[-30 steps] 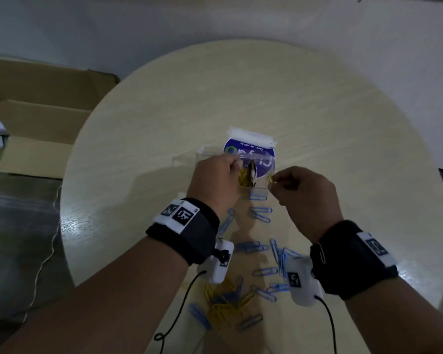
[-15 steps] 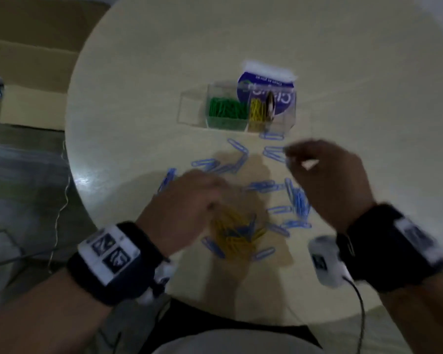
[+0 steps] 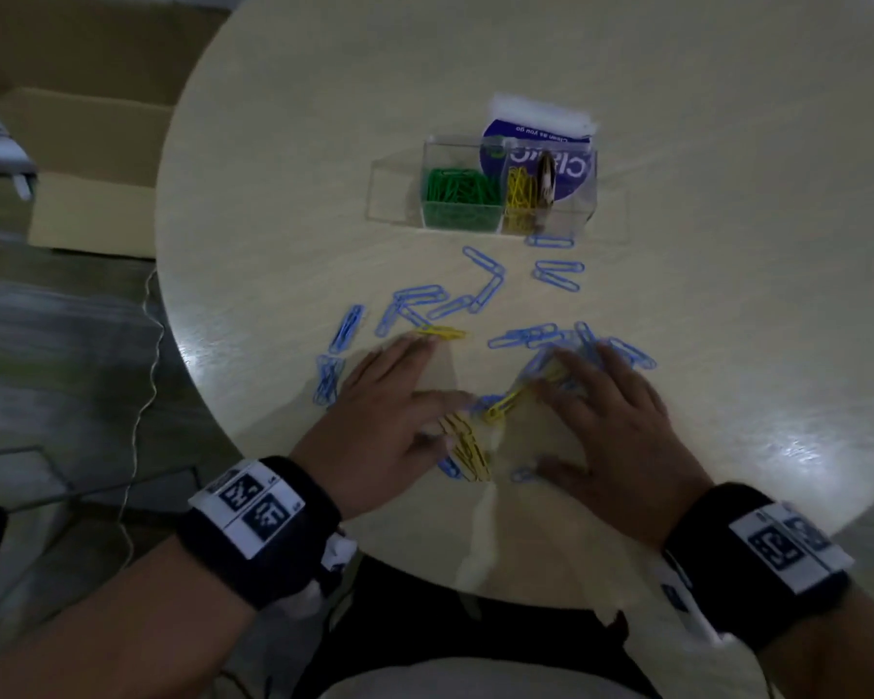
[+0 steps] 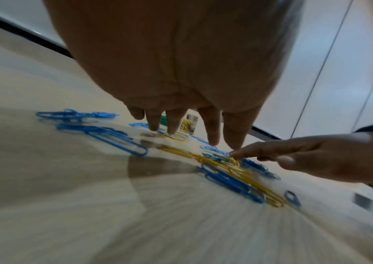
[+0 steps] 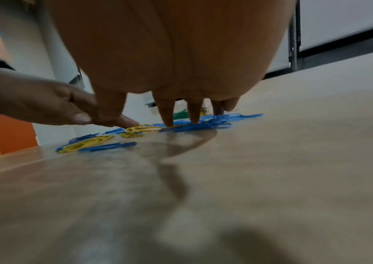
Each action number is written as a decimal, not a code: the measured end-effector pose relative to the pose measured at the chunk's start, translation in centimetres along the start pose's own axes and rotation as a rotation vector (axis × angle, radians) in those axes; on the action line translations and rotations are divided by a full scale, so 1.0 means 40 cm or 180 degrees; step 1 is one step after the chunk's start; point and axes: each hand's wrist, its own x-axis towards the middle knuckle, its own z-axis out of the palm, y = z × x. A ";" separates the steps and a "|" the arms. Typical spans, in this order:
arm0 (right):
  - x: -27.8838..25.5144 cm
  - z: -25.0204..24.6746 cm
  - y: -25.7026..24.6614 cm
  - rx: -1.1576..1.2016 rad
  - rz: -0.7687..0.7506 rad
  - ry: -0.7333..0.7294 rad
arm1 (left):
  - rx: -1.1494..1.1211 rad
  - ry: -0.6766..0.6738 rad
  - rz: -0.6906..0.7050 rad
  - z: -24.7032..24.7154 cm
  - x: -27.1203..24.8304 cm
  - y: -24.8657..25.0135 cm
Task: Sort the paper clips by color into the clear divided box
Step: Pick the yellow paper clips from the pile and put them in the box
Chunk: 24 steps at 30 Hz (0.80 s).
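The clear divided box [image 3: 480, 186] stands at the far middle of the round table, with green clips [image 3: 457, 186] in one compartment and yellow clips [image 3: 519, 191] in the one to its right. Loose blue clips [image 3: 485, 295] and yellow clips [image 3: 468, 449] lie scattered in front of it. My left hand [image 3: 389, 431] lies flat with spread fingers on the table, fingertips [image 4: 172, 131] touching a yellow clip [image 3: 442, 333]. My right hand [image 3: 611, 421] also lies flat, fingertips [image 5: 168, 123] pressing on a heap of blue and yellow clips [image 5: 203, 121]. Neither hand grips anything.
A blue and white packet [image 3: 536, 136] lies behind the box. A cardboard box [image 3: 87, 164] sits on the floor to the left. The table edge [image 3: 253, 446] runs close under my wrists. A thin cable [image 3: 142, 396] hangs at the left.
Both hands left the box and came back down to the loose clips near me. They now lie flat and spread on the pile.
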 end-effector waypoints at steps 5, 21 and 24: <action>0.028 -0.019 0.049 0.0450 0.0022 0.0813 | 0.0056 0.0808 -0.0131 0.003 -0.042 0.048; 0.017 -0.028 0.022 0.0577 -0.0053 0.1084 | 0.0315 0.1184 -0.0278 -0.012 -0.001 -0.001; 0.069 -0.042 0.031 0.0456 -0.0085 0.0866 | 0.0596 0.1071 -0.0152 -0.019 0.084 -0.013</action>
